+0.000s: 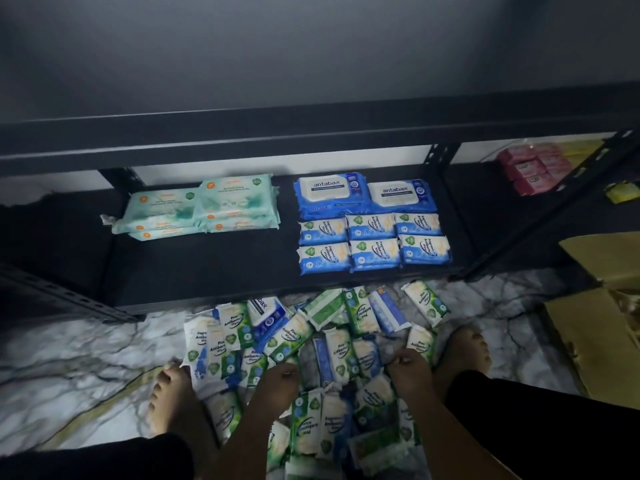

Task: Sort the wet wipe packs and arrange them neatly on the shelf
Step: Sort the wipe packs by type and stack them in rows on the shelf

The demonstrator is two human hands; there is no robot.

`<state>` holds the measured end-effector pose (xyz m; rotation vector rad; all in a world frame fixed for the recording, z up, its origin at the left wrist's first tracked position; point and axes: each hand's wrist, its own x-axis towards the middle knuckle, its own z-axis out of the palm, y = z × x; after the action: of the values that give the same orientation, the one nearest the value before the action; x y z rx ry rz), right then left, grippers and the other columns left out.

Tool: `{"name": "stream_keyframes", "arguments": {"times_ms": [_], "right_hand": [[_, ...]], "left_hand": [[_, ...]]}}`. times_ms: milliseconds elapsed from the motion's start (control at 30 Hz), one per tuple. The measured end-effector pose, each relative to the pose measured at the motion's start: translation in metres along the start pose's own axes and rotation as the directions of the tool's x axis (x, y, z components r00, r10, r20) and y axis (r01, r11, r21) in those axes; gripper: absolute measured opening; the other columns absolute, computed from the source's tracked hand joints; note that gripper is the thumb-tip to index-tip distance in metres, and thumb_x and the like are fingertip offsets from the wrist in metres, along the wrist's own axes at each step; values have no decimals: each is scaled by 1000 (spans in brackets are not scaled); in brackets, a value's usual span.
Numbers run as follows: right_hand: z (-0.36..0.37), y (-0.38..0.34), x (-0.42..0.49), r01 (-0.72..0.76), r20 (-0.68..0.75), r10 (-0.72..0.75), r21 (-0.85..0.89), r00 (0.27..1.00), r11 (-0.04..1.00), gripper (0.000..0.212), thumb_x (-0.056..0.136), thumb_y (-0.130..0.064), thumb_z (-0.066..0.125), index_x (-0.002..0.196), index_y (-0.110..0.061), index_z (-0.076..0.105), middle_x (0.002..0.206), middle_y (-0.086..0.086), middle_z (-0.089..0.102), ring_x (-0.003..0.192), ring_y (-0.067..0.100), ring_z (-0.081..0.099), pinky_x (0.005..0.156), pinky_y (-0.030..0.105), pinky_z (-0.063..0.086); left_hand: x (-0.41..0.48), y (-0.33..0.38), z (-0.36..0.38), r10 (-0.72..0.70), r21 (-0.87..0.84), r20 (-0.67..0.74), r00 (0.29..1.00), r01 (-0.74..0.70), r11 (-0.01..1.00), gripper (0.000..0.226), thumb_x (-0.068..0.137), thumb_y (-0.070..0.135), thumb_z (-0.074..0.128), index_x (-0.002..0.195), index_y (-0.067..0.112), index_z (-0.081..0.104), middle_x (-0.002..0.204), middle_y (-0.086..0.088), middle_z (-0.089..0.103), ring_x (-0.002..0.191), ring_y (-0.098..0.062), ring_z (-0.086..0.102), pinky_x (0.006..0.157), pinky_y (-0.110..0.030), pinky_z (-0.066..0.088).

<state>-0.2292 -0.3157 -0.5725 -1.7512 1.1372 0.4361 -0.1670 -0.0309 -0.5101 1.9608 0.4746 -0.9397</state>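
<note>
A loose pile of small green and blue wet wipe packs lies on the marble floor in front of the black shelf. My left hand reaches down into the pile, its fingers curled round a green pine pack. My right hand is also down in the pile, fingers curled on the edge of a wipe pack. On the shelf board sit stacked mint-green packs, two large blue antabax packs, and two neat rows of small blue packs.
My bare feet stand either side of the pile, the left foot and the right foot. A cardboard box is at the right. Pink packs and a yellow item sit on the neighbouring shelf. An upper shelf beam overhangs.
</note>
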Motion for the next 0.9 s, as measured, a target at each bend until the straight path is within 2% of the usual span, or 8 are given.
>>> {"name": "stream_keyframes", "arguments": {"times_ms": [133,200,267,367,433,533,733,900], "right_hand": [[-7,-24,-23,-7,38,9,-44,999,999,24,85,-1,65,108,-8,62,86,20,59,63,27,47,66,40,42],[-6,-31,-30,55,145,-24,-210,989,976,25,89,-3,67,112,-11,61,100,14,61,81,31,58,74,41,47],[-2,-31,-33,172,295,-56,-384,954,907,48,88,-10,73,132,-18,55,125,13,58,106,31,61,84,36,50],[8,-24,-40,275,335,-89,-561,938,781,73,86,-23,76,150,-25,41,140,8,53,116,29,59,84,29,47],[14,-23,-45,289,265,-156,-595,952,750,59,86,-24,74,140,-25,51,131,6,60,109,26,62,80,26,46],[17,-22,-43,293,191,-222,-634,956,716,35,83,-29,73,116,-26,63,115,2,66,102,22,63,82,28,51],[15,-28,-44,268,113,-253,-612,961,744,30,84,-30,76,111,-23,64,111,4,65,103,27,64,86,34,53],[11,-32,-49,310,156,-268,-462,951,831,48,89,-13,70,134,-20,54,125,11,58,97,28,62,77,38,53]], "left_hand": [[16,-8,1,52,23,-10,999,-52,998,27,97,5,56,122,8,67,93,-10,68,73,-25,58,71,-39,48],[23,-10,3,121,170,-19,993,-116,979,23,96,14,58,115,13,69,102,-6,67,84,-29,63,74,-33,49],[25,-13,7,225,307,65,972,-235,922,22,88,24,66,107,15,69,102,-2,60,97,-32,65,82,-34,53],[24,-31,23,353,594,143,925,-365,717,66,71,64,71,117,17,69,118,-4,54,109,-27,58,88,-37,55],[16,-33,35,366,719,156,917,-359,594,73,69,79,50,108,21,72,119,-7,53,112,-29,52,83,-39,56],[9,-22,45,286,791,163,944,-298,534,46,84,63,55,105,25,67,122,-2,44,119,-23,42,91,-38,51],[21,-22,40,336,698,149,930,-340,631,35,95,41,62,122,19,64,125,-2,62,126,-23,48,103,-33,41],[9,-11,16,363,489,22,931,-327,809,31,100,35,57,130,27,57,110,-7,71,102,-27,67,81,-34,52]]}}
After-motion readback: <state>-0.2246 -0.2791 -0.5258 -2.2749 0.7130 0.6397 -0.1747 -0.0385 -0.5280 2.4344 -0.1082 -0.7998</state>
